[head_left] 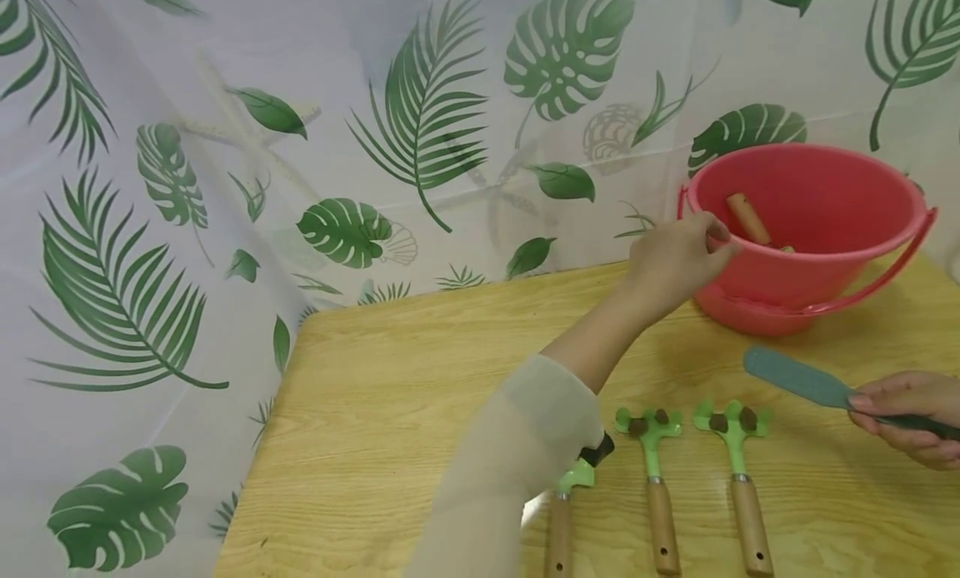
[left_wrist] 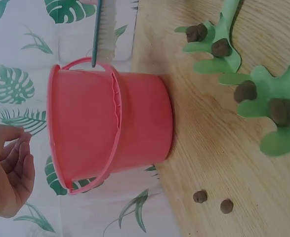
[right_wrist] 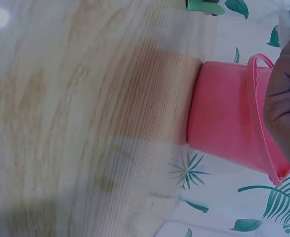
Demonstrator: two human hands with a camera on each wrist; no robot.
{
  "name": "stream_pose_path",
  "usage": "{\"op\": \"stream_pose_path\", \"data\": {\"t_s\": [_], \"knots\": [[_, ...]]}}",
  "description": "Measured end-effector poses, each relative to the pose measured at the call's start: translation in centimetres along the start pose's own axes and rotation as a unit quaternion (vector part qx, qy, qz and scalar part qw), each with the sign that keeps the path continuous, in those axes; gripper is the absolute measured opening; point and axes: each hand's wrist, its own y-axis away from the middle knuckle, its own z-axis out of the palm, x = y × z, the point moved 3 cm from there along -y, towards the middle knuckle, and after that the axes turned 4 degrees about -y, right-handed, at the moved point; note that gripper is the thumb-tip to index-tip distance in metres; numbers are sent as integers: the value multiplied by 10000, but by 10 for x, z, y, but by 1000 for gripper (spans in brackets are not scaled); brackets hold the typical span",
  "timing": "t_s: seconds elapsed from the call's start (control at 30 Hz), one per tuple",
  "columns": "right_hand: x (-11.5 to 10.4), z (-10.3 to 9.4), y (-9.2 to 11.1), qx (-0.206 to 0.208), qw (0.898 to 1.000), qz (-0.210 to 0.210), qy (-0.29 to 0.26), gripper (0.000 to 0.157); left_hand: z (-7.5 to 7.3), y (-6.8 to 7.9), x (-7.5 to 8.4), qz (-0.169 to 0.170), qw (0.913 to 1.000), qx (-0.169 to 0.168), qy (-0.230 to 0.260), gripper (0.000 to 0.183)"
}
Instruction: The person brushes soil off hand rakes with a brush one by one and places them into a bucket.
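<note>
My left hand [head_left: 678, 257] hovers over the left rim of a pink bucket [head_left: 780, 282], its fingers loosely curled. The left wrist view puts that hand [left_wrist: 9, 170] just beyond the bucket's mouth, with nothing in its fingers. At the right, my right hand [head_left: 911, 415] grips a teal brush [head_left: 802, 378] by its dark handle, with the flat back upward. Pale bristles of the brush [left_wrist: 104, 34] show in the left wrist view, in front of the bucket. Inside the bucket leans a wooden handle [head_left: 748, 219]; its lower part is hidden.
Two green hand rakes [head_left: 652, 461] [head_left: 738, 453] with wooden handles lie on the wooden table [head_left: 375, 411], brown lumps on their tines. A third green tool [head_left: 561, 520] is partly behind my left sleeve. Two small brown balls [left_wrist: 200, 196] sit on the table. Leaf-printed cloth [head_left: 450, 144] hangs behind.
</note>
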Motion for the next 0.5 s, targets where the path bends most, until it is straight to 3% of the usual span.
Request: {"op": "stream_pose_path", "data": {"t_s": [0.1, 0.27, 0.5], "knots": [[1, -3, 4, 332, 9993, 127, 58, 34, 1, 6, -2, 132, 9995, -281, 58, 23], [-1, -7, 10, 613, 9979, 127, 154, 33, -2, 18, -12, 222, 9989, -386, 131, 20], [-2, -13, 18, 1345, 9883, 348, 628, 37, -10, 52, -24, 538, 9885, -599, 1282, 13]]}}
